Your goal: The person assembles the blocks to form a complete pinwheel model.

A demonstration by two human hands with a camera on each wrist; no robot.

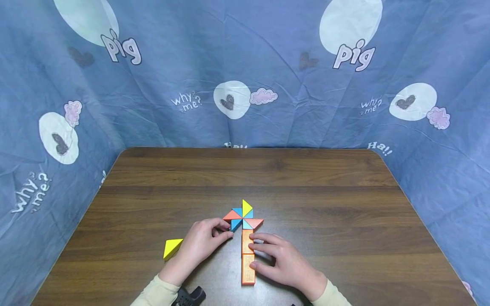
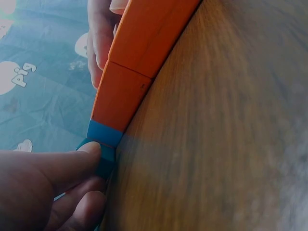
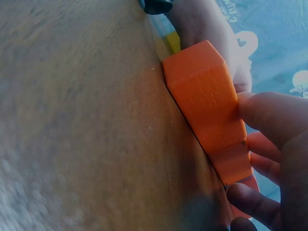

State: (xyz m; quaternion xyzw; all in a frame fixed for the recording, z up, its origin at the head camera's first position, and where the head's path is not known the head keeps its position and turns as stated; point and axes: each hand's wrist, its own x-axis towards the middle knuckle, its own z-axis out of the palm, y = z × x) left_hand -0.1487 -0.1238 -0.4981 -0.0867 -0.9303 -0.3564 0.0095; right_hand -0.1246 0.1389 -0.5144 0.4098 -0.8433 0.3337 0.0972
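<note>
On the table, several small triangular blocks form a pinwheel, with a yellow triangle (image 1: 246, 207) on top and a red triangle (image 1: 232, 215) and a salmon one (image 1: 255, 222) at its sides. At its lower left, my left hand (image 1: 203, 240) pinches a blue triangular block (image 1: 235, 223); the thumb lies on that block in the left wrist view. Below the pinwheel, two orange blocks stand end to end, an upper orange block (image 1: 247, 247) and a lower orange block (image 1: 248, 272). My right hand (image 1: 281, 258) rests its spread fingertips and thumb along their right side.
A loose yellow triangular block (image 1: 172, 247) lies left of my left forearm, partly hidden by it. A black device (image 1: 189, 296) is at my left wrist. The wooden table (image 1: 325, 199) reaches back to a blue printed cloth (image 1: 291, 106).
</note>
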